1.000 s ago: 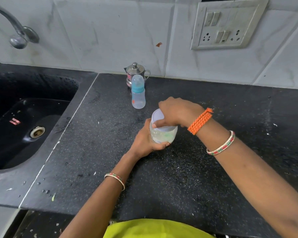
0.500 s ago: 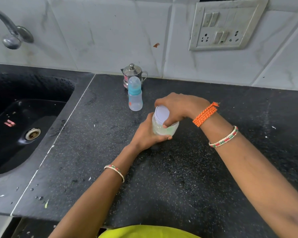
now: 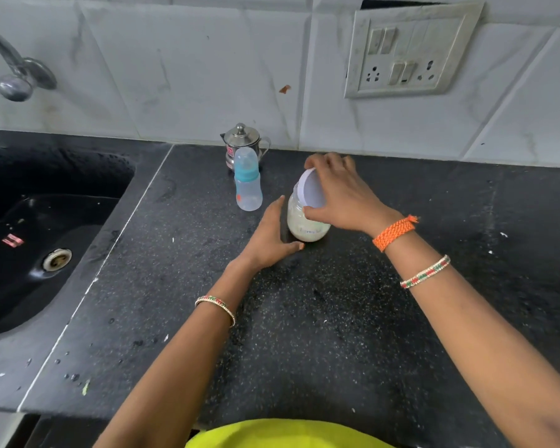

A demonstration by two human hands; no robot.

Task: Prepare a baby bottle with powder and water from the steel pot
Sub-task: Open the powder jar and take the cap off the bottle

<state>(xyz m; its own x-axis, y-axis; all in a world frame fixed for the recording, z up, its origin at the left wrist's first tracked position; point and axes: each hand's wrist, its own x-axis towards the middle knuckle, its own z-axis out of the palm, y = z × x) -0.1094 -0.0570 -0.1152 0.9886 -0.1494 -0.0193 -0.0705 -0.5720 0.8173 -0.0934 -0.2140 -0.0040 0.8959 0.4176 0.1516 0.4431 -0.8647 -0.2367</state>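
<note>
**A:** Jar (image 3: 307, 221) of powder sits upright on the counter (image 3: 337, 334), dead centre between your hands. Lid (image 3: 311, 193) is tipped up on edge over the mouth, underside facing you; looks free of the threads, my read.

**B:** Hands?

**A:** Your right hand (image 3: 343, 195) is curled over the lid, thumb and fingers pinching its rim. Your left hand (image 3: 272, 237) is half open, cupped at the jar's left wall, thumb at the base. Touching or just off it, can't tell.

**B:** Bottle?

**A:** Bottle (image 3: 248, 181) stands upright just left of and behind the jar, cap on, looks empty. Left hand is the nearer one. Pot (image 3: 242, 145) is right behind the bottle, against the wall, lid on.

**B:** So what does the next move turn on?

**A:** Lid goes right, the open side. Bottle is on the left, so reach with your left. Long axes all vertical, so nothing needs turning.

**B:** Room?

**A:** Black speckled stone, wet spots near the sink (image 3: 46, 237) on the far left. Tiled wall, tap (image 3: 13, 79), socket plate (image 3: 408, 56) above.
</note>
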